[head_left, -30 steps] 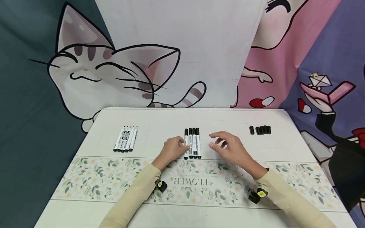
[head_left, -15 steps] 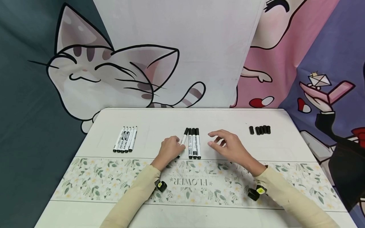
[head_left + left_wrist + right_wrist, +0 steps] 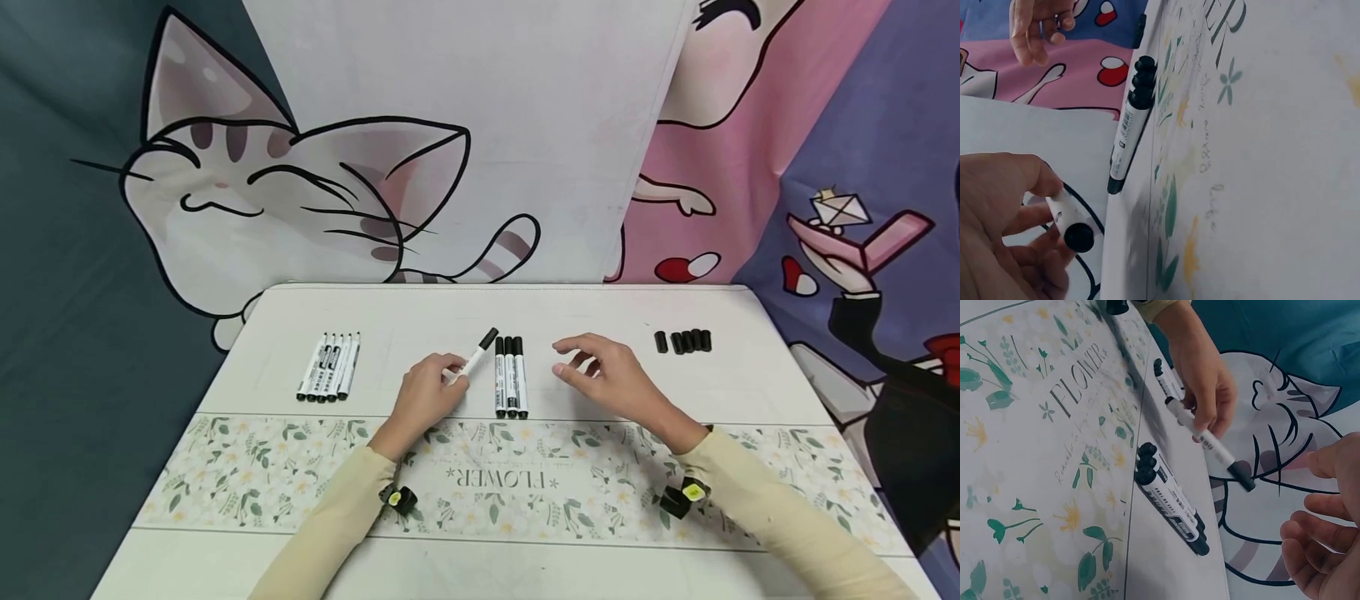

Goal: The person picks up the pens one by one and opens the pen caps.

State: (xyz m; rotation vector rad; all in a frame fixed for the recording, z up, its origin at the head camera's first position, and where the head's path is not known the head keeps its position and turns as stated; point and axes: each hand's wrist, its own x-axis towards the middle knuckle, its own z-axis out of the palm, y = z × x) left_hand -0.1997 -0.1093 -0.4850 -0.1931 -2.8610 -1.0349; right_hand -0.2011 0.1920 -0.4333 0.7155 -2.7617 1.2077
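Printed cloth hangings (image 3: 570, 167) close off the room behind the work. Before them stands a white tabletop (image 3: 420, 308), crossed on the person's side by a floral strip (image 3: 502, 512) lettered FLOWER.

Over the tabletop's middle, the left hand (image 3: 429, 390) pinches a marker between thumb and fingers; the right hand (image 3: 606, 367) holds nothing, its fingers loosely curved and parted from the thumb.

At the left, five uncapped markers (image 3: 330, 367) lie side by side, tips pointing away from the person. A row of three capped markers (image 3: 512, 375) lies on the tabletop between the hands, their long axes parallel and directed away from the person.

The held marker (image 3: 474, 362), by contrast, slants: its long axis runs from the left fingers away from the person and rightward, black cap (image 3: 489, 338) foremost. The governing relation appears to be the gap between this cap and the right fingers, which lie to its right, not touching it.

Smallest, five loose caps (image 3: 687, 342) rest at the right, nearer the right hand.
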